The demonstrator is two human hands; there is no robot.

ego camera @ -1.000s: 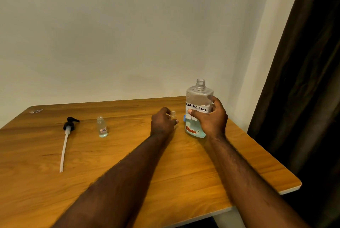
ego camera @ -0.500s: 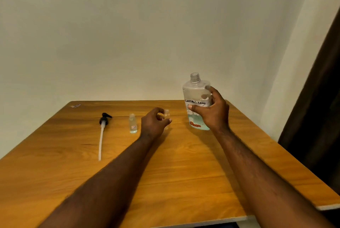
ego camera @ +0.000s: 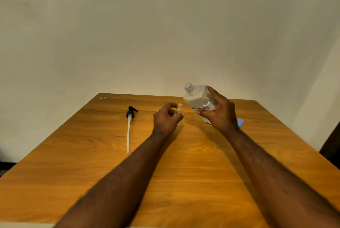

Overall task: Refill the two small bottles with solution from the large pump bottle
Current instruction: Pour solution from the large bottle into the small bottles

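My right hand (ego camera: 221, 115) grips the large clear bottle (ego camera: 197, 98), lifted off the table and tilted left, its open threaded neck pointing up and to the left. My left hand (ego camera: 166, 121) holds a small clear bottle (ego camera: 179, 109) upright by its body, its open mouth just below and left of the large bottle's neck. The second small bottle is almost fully hidden behind my left hand; only a sliver (ego camera: 157, 110) shows. The black pump head with its long white tube (ego camera: 128, 128) lies on the table to the left.
A small blue cap (ego camera: 240, 122) sits on the wooden table (ego camera: 193, 172) right of my right wrist. A tiny scrap (ego camera: 103, 97) lies at the far left corner. A white wall stands behind the table, a dark curtain at the right edge.
My right hand has lifted the large bottle and tilted its neck left toward the small bottle. The camera view swung, so the second small bottle slid behind my left hand.
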